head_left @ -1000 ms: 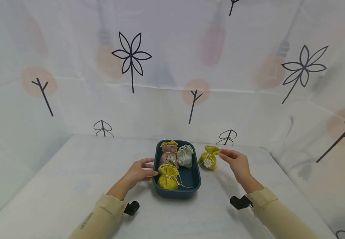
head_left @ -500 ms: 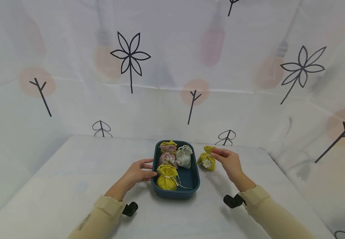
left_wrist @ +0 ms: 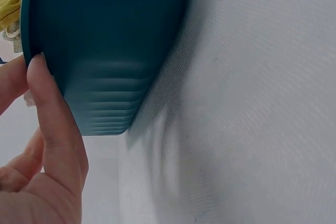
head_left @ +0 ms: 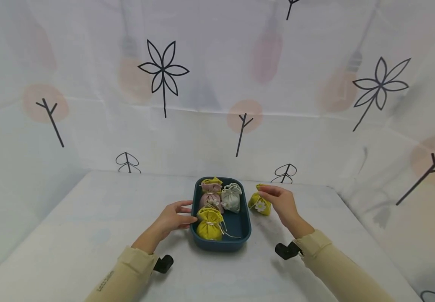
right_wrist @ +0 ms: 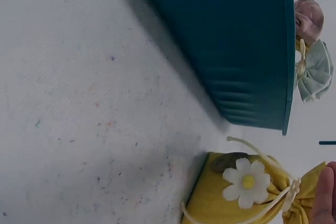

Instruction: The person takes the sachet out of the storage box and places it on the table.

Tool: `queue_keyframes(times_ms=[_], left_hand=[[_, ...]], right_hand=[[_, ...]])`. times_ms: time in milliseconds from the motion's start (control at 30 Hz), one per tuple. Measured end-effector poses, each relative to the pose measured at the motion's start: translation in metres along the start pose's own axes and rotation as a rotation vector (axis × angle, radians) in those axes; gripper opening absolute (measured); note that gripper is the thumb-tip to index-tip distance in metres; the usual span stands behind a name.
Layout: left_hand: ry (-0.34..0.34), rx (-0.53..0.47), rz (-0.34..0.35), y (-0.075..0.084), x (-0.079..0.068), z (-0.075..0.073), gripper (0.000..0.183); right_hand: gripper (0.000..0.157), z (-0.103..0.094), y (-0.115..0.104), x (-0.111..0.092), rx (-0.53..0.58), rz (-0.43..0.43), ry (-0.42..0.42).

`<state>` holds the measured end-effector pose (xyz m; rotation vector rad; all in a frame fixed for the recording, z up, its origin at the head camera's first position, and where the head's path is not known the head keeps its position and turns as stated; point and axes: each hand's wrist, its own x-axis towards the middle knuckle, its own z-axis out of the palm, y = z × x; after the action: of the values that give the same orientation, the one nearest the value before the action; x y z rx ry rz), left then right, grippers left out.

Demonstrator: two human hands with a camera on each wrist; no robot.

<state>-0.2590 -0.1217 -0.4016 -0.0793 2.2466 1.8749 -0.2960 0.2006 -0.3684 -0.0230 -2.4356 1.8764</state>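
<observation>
A dark blue-green plastic basket (head_left: pixel 221 246) stands mid-table with several small drawstring pouches inside. My left hand (head_left: pixel 176 216) holds its left rim, a thumb and finger at either side of the wall in the left wrist view. Inside, a yellow pouch (head_left: pixel 210 228) lies at the front left, a pink pouch (head_left: pixel 211 200) behind it and a pale green pouch (head_left: pixel 231 198) at the back right. Right of the basket, my right hand (head_left: pixel 282 204) pinches the gathered top of another yellow pouch (right_wrist: pixel 231 198), which bears a white flower. The fingers partly hide that top.
The white table (head_left: pixel 89 235) reaches out on both sides of the basket. A printed white cloth (head_left: pixel 202 138) hangs close behind it. Another yellow piece (head_left: pixel 213 180) shows behind the pink pouch, mostly hidden. Black wrist cameras (head_left: pixel 287 251) stick out below the sleeves.
My right hand has moved left, from the edge of the yellow pouch's top to over its neck. That pouch stays about where it was. The left hand stays at the basket's rim.
</observation>
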Motion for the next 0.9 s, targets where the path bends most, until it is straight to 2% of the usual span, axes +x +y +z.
queue_keyframes(times_ms=[633, 900], left_hand=[[-0.009, -0.010, 0.000, 0.000, -0.001, -0.001, 0.065], [-0.007, -0.006, -0.002, 0.000, -0.001, -0.001, 0.065]], right_hand=[[0.035, 0.019, -0.009, 0.012, 0.006, -0.014, -0.032], [0.035, 0.026, -0.015, 0.017, -0.017, 0.011, -0.039]])
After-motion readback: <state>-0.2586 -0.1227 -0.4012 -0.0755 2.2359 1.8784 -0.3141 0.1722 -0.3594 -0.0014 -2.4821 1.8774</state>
